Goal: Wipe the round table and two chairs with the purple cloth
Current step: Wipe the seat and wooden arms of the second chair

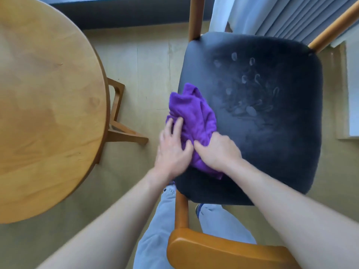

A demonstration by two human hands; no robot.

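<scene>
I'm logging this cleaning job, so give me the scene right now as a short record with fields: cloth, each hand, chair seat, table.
cloth: purple cloth, bunched, lying on the seat's left edge
left hand: flat on the cloth's left side
right hand: gripping the cloth's near part
chair seat: black, with dusty smudges and fingerprint marks across the middle
chair frame: orange-brown wood
round table: wooden, to the left of the chair, not touched by either hand

L hand [172, 146] flat, fingers spread | R hand [217, 150] fisted – arms fwd
</scene>
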